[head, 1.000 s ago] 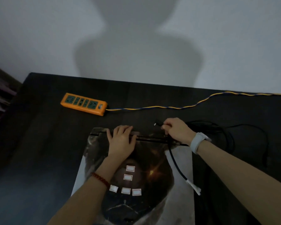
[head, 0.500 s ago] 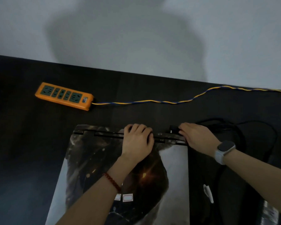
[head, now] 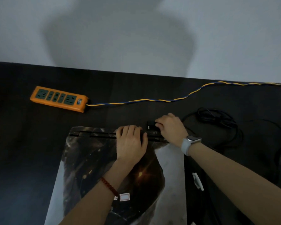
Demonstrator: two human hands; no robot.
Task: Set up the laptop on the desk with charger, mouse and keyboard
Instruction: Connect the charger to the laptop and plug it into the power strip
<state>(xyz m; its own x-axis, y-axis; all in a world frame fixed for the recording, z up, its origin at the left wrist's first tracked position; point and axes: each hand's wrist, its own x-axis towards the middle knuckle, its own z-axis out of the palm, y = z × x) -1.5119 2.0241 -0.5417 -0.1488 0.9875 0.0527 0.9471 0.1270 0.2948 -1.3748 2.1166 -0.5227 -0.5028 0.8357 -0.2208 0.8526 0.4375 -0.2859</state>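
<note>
**Charger plug now at the laptop's back edge**

Your right hand (head: 169, 127) has carried the charger plug (head: 151, 125) in from above the lid, and it now sits right at the rear edge of the laptop (head: 91, 159), near the right end of the hinge line. A second ago the lead draped across the lid; now the lid is free of it and the charger cable (head: 217, 117) lies coiled on the worktop (head: 23, 143) to the right. Your right fingers are curled round the small dark plug, pinching it. Whether it is seated in a port, I cannot tell, as your hand hides the join.

Your left hand (head: 130, 143) has slid along the back edge toward the right and presses flat on the closed lid, fingers straight, the tips over the hinge, bracing the laptop.

That suggests the charger step is in hand: the laptop end looks to be going in. The mains end comes next by my reckoning, and the orange power strip (head: 58, 99) lies well apart at the far left with its sockets unused. No mouse or keyboard is clearly in view.
</note>
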